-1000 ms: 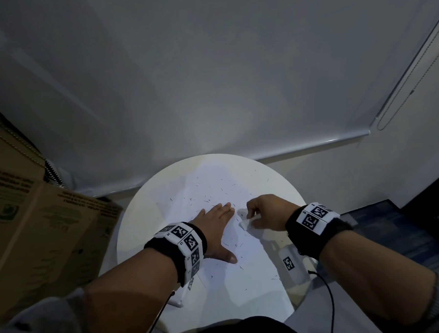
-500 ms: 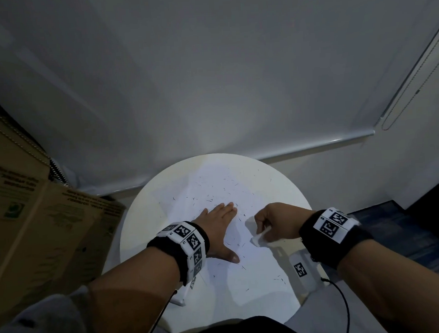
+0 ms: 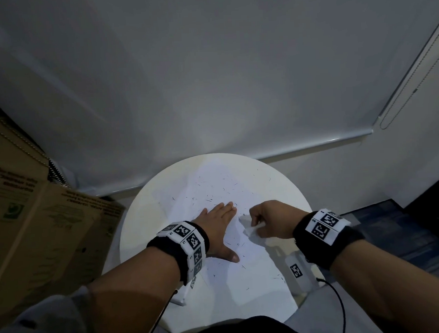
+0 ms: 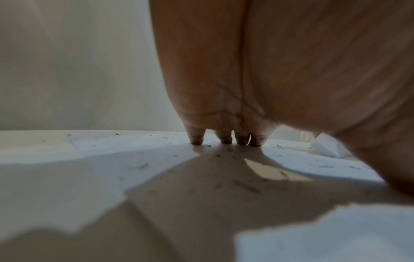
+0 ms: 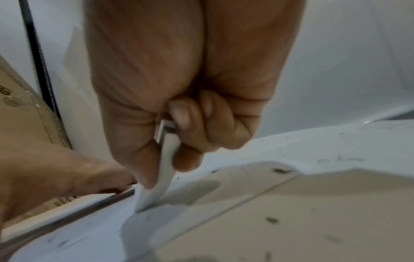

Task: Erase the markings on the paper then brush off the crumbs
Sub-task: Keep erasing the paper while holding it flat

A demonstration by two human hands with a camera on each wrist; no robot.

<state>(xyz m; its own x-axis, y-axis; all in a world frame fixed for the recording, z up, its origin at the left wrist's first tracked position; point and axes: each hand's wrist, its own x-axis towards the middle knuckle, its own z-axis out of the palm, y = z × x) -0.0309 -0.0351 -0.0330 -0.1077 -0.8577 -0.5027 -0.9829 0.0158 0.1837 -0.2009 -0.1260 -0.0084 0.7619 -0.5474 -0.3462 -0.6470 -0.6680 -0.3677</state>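
The right hand (image 3: 269, 221) is curled round a white eraser (image 5: 164, 159), thumb on one face and fingers folded over the other, with the lower corner of the eraser pressed onto the paper (image 3: 257, 279). The grip sits high on the eraser, so it seems to flex toward the tip; judging by that, choking down nearer the working corner would give firmer, shorter strokes and less risk of the eraser folding or skidding.

Just beside it, the left hand (image 3: 220, 225) lies flat with fingers straight and close together, fingertips (image 4: 197, 140) and thumb bearing on the paper. That is the anchor: it should press close to the rubbed patch, and strokes are best made away from it so the paper is pulled taut instead of buckling.

The paper lies on a round white table (image 3: 140, 221) and is strewn with dark crumbs (image 3: 210, 200), most of them beyond the hands. No plain markings show from the head view, so erasing looks nearly done. When brushing comes, sweeping outward toward the table's edge with the side of the hand, lightly, should avoid smearing graphite back in
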